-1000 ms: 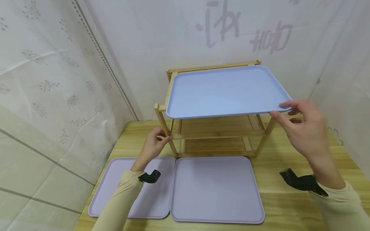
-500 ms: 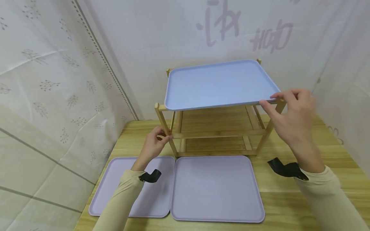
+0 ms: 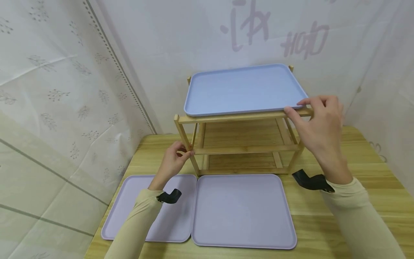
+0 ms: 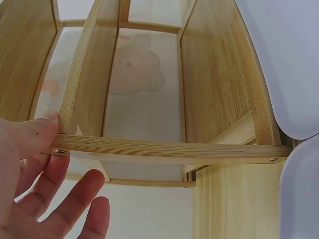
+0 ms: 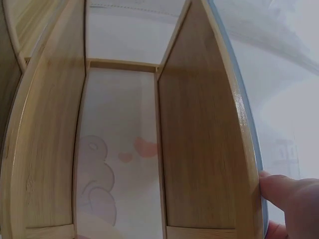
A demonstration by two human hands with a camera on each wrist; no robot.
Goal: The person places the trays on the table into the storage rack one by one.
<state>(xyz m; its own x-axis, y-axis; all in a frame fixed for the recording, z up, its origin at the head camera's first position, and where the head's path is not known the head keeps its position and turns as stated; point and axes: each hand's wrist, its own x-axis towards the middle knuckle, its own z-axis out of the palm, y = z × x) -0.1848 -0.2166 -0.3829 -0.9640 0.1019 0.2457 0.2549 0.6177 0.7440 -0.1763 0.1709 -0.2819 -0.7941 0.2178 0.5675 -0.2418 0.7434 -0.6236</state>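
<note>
A light blue tray [image 3: 242, 90] lies on the top level of a three-level wooden rack [image 3: 245, 149]. At the tray's front right corner, my right hand [image 3: 323, 127] pinches the rim between thumb and fingers. In the right wrist view, the thumb [image 5: 279, 186] presses at the tray's edge beside the top shelf board. My left hand [image 3: 173, 160] holds the rack's front left leg at middle-shelf height. Seen from the left wrist, the thumb [image 4: 42, 129] and index finger close on that leg, while the other fingers hang loosely beneath.
Two lilac trays lie side by side on the wooden table [image 3: 323, 201]: the right tray [image 3: 242, 212] right in front of the rack, the left tray [image 3: 174, 223] partly under my left forearm. A white curtain [image 3: 155, 46] stands behind the rack.
My right hand has moved left and away from me with the blue tray, which has slid back so the rack's front top rail now shows. My left hand has stayed put.
</note>
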